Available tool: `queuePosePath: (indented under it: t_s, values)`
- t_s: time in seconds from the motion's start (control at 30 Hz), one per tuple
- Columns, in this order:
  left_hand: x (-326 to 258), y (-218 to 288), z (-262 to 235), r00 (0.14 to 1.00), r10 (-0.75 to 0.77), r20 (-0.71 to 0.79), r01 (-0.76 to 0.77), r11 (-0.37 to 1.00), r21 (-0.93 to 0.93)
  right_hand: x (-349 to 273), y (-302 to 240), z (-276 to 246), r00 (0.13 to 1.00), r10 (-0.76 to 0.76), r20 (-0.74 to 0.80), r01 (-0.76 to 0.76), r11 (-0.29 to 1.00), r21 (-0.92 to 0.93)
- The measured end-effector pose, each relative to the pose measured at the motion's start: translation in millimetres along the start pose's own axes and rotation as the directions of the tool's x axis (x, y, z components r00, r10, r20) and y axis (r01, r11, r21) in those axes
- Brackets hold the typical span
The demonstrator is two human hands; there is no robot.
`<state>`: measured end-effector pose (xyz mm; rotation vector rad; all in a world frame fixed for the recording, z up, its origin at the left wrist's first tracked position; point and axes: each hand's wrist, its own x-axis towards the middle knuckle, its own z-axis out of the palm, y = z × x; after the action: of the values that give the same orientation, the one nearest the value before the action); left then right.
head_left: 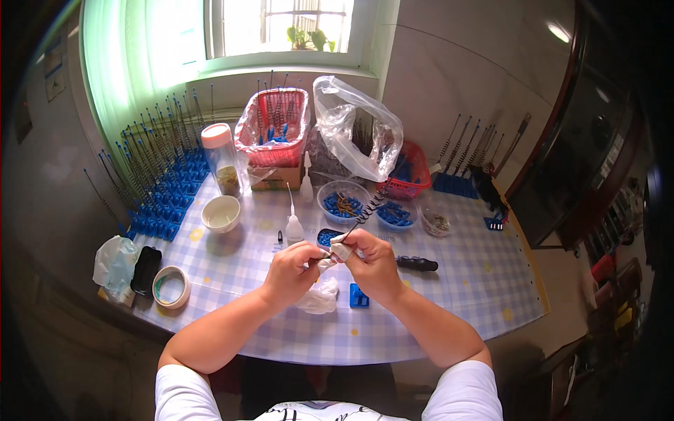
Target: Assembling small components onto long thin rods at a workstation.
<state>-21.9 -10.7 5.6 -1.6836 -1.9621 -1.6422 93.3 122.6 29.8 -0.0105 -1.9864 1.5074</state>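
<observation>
Over the middle of the table my hands meet around a thin dark rod with a coiled spring, which slants up to the right. My right hand pinches its lower part; white wrapping covers some fingertips. My left hand is closed at the rod's lower end, where the fingers hide the detail. Below them lie a crumpled white plastic bag and a blue plastic base. Just beyond is a small dark tray of blue parts. A black-handled tool rests right of my right hand.
Many blue bases with upright spring rods line the left. Bowls of blue parts, squeeze bottles, a jar and a red basket stand behind. A tape roll lies left; more rods stand right.
</observation>
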Motion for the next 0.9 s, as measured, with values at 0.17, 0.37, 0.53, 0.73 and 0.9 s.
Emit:
queuePosePath:
  t_s: [0.17,0.37,0.53,0.73,0.9]
  values:
    - [0.3,1.2,0.1,1.000,-0.022,0.005,0.022,0.999,-0.023,-0.5,-3.9,0.0,1.000,0.000,-0.005,0.000,1.000,-0.012]
    - [1.8,2.8,-0.2,0.999,-0.046,-0.010,0.045,0.998,-0.054,0.4,-5.4,-0.2,1.000,0.010,-0.019,-0.010,1.000,-0.026]
    - [2.2,2.5,-1.1,0.997,-0.068,0.028,0.070,0.996,-0.048,1.0,-4.3,-0.8,1.000,0.016,-0.020,-0.016,1.000,-0.002]
    - [3.0,6.3,-3.1,0.988,-0.128,0.090,0.137,0.986,-0.099,1.0,-5.6,-0.9,0.998,0.000,-0.065,-0.004,0.998,-0.065]
    - [1.8,0.3,-0.4,0.996,-0.083,0.021,0.084,0.994,-0.072,1.5,-6.4,-0.5,0.998,-0.007,-0.069,0.002,0.997,-0.083]
